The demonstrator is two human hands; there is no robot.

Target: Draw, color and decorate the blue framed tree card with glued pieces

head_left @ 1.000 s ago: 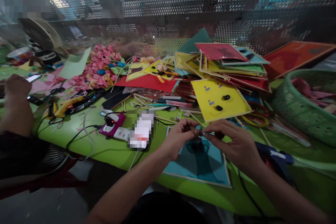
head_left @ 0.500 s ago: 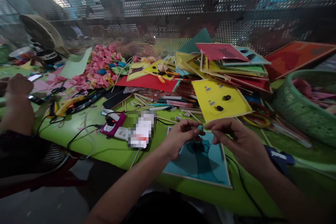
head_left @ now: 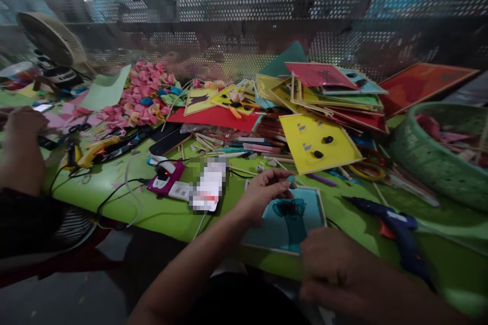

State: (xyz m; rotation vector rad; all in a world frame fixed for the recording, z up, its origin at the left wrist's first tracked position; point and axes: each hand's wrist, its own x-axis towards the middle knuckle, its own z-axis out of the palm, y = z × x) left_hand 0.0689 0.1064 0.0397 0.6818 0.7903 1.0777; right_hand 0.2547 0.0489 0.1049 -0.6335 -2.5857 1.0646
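Note:
My left hand (head_left: pixel 265 195) pinches a small teal piece (head_left: pixel 291 180) over the upper part of a blue framed picture (head_left: pixel 267 236). Dark teal shapes show on that picture, which lies at the table's front edge. My right hand (head_left: pixel 331 269) is at the picture's lower right corner, blurred, with its fingers curled; whether it holds anything is hidden. A dark blue glue gun (head_left: pixel 396 226) with an orange trigger lies to the right of the picture.
A yellow card (head_left: pixel 316 144) with black pieces lies behind my hands, near stacked framed pictures (head_left: pixel 324 76). A green basket (head_left: pixel 438 162) stands at right. Left are a phone (head_left: pixel 209 185), a purple power strip (head_left: pixel 165 180), pink paper pieces (head_left: pixel 145 91) and another person's arm (head_left: pixel 23 147).
My right hand has moved away from the teal piece, down toward the picture's lower right corner, uncovering the glue gun. My left hand still pinches the piece.

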